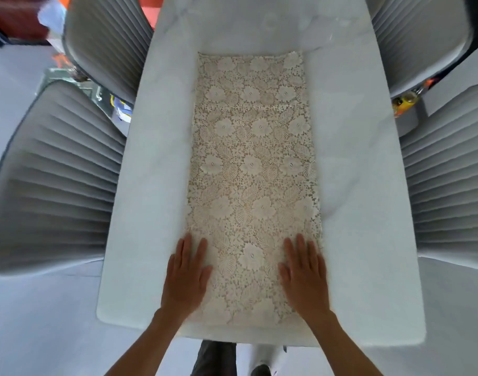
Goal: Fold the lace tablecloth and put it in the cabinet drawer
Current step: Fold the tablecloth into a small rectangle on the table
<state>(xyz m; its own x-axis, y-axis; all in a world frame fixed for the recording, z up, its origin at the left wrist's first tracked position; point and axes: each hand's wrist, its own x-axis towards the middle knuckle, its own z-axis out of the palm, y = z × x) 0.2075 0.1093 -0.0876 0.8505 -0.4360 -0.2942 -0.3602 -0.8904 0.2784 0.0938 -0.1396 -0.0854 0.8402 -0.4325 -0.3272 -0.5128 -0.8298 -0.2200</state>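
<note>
Nearest, the left hand and right hand press flat, fingers straight, on the near end of the lace tablecloth. It lies as a long narrow strip down the middle of the white counter, with grey ribbed chairs on either side.

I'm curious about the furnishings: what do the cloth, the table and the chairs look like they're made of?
Lace tablecloth: cream openwork lace, probably cotton or synthetic, with flowers and leaves and holes between. Table: white top with faint grey veins, likely marble or an imitation, smooth. Chairs: grey padded backs with pleated channels, fabric or soft leatherette.
</note>
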